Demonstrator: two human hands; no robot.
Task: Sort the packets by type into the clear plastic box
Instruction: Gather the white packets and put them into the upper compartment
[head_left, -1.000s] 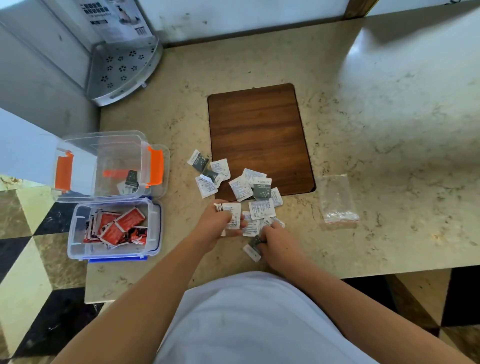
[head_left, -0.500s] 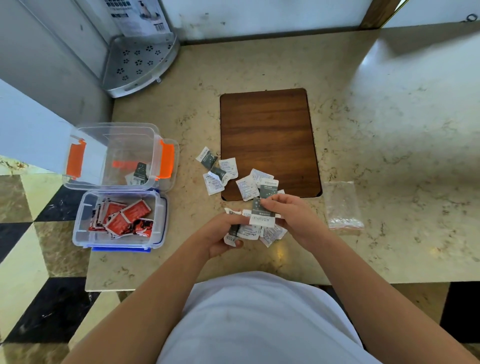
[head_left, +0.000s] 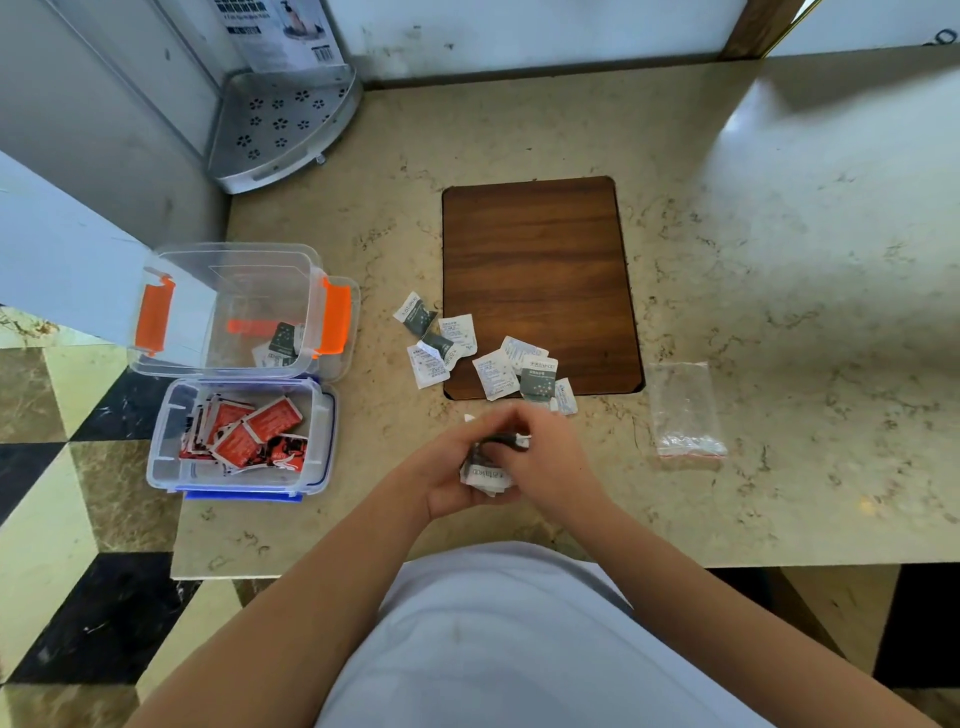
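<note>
This looks like a home, though which room cannot be told for sure. The bench (head_left: 779, 260) is polished beige marbled stone with a dark wood panel (head_left: 535, 280) set flush into it. The floor (head_left: 47, 499) beside it is glossy tile in a black, cream and brown diamond pattern. In the far corner sits a perforated metal corner shelf (head_left: 283, 124), the kind hung in bathrooms or kitchens, with its printed retail card (head_left: 283, 31) standing behind it. Pale painted walls (head_left: 519, 31) close off the back.
</note>
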